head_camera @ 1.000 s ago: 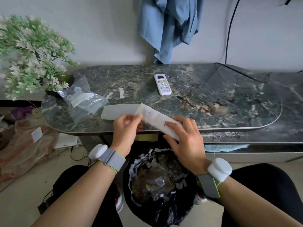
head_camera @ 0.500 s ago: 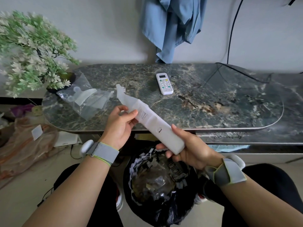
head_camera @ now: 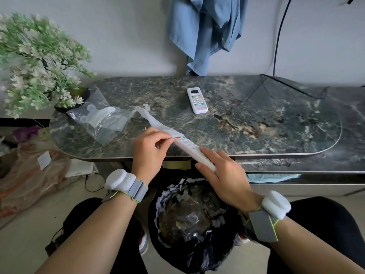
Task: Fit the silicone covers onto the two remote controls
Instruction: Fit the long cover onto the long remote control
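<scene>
I hold a long white remote slantwise over the front edge of the marble table, buttons up, with a coloured button row showing. A translucent silicone cover sheathes its far end and trails off empty toward the upper left. My left hand pinches the cover's edge at the coloured buttons. My right hand grips the remote's near end. A second, shorter white remote lies bare on the table further back. A clear plastic bag with another cover inside lies at the left.
A potted plant with white flowers stands at the table's left end. A black-lined waste bin full of scraps sits between my knees. A blue garment hangs on the wall, and a black cable runs down onto the table's right.
The remote has turned over so its buttons face up. My right hand now grips it from above, and my left hand has shifted onto the cover's edge near the coloured buttons.
</scene>
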Available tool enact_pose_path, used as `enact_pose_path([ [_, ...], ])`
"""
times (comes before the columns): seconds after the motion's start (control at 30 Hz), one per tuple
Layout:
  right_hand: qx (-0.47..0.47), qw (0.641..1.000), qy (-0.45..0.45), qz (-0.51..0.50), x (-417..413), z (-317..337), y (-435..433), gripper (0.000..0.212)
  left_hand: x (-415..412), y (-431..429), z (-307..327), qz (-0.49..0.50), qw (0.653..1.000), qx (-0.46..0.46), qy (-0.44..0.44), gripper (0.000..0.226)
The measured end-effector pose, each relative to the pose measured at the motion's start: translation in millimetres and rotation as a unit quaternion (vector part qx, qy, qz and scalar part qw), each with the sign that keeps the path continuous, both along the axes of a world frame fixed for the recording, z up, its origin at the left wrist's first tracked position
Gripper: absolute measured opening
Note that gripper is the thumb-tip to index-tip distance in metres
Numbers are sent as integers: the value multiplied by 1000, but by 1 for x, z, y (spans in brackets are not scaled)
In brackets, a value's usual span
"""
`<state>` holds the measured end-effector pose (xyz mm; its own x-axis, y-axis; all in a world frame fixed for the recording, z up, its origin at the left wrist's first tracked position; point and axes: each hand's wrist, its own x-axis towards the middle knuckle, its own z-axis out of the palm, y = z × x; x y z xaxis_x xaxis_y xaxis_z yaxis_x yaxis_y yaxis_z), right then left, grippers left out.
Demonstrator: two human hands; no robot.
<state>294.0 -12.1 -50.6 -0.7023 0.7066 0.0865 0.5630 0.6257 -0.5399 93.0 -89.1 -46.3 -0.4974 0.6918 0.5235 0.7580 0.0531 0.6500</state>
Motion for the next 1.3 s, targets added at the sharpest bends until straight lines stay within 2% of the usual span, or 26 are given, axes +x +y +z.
enact_pose_path([
  [0.1, 43, 999, -26, 7, -1, 2, -3, 53, -1, 0, -6, 16, 997, -29, 76, 4],
  [0.17, 51, 998, -33, 5, -3, 1, -5, 52, 4, 2, -12, 38, 989, -70, 126, 12],
  [0.23, 62, 997, -40, 4, -4, 0, -7, 51, 9, 5, -17, 62, 980, -113, 150, 25],
  [0.3, 71, 996, -44, 3, -4, -1, -9, 51, 12, 6, -18, 83, 976, -133, 151, 23],
  [0.43, 83, 995, -51, -7, -2, -2, -9, 52, 9, 8, -20, 44, 993, -97, 49, 7],
  [0.5, 89, 995, -47, -10, -3, -2, -8, 51, 11, 7, -18, 6, 998, -61, -4, 7],
  [0.67, 89, 996, -25, -13, -2, -4, -4, 50, 19, 2, -15, -50, 996, -28, -69, 8],
  [0.73, 91, 996, -23, -10, -2, -4, -3, 50, 19, 0, -16, -57, 993, -32, -99, 7],
  [0.8, 93, 995, -16, -10, -4, -5, -1, 50, 19, 1, -18, -20, 982, -41, -182, 6],
  [0.83, 92, 996, -11, -11, -4, -5, -1, 50, 17, 3, -18, 14, 962, -34, -269, 6],
  [0.87, 91, 996, -4, -11, -5, -4, -2, 50, 15, 5, -17, 36, 923, -12, -382, 4],
  [0.93, 79, 997, 15, -4, -6, -4, -6, 51, 7, 7, -13, 33, 812, 61, -579, 6],
  [1.0, 59, 998, 35, 6, -7, -3, -10, 52, -4, 8, -10, 2, 736, 113, -668, 15],
  [1.07, 31, 998, 62, 12, -7, -3, -13, 54, -11, 7, -7, -27, 698, 131, -703, 19],
  [1.13, -5, 995, 99, 13, -6, -3, -14, 54, -15, 7, -5, -49, 676, 133, -723, 21],
  [1.23, -38, 989, 141, 19, -4, -2, -17, 50, -18, 6, -2, -88, 655, 131, -739, 32],
  [1.3, -47, 987, 153, 21, -4, 0, -19, 48, -18, 6, 0, -115, 654, 120, -738, 39],
])
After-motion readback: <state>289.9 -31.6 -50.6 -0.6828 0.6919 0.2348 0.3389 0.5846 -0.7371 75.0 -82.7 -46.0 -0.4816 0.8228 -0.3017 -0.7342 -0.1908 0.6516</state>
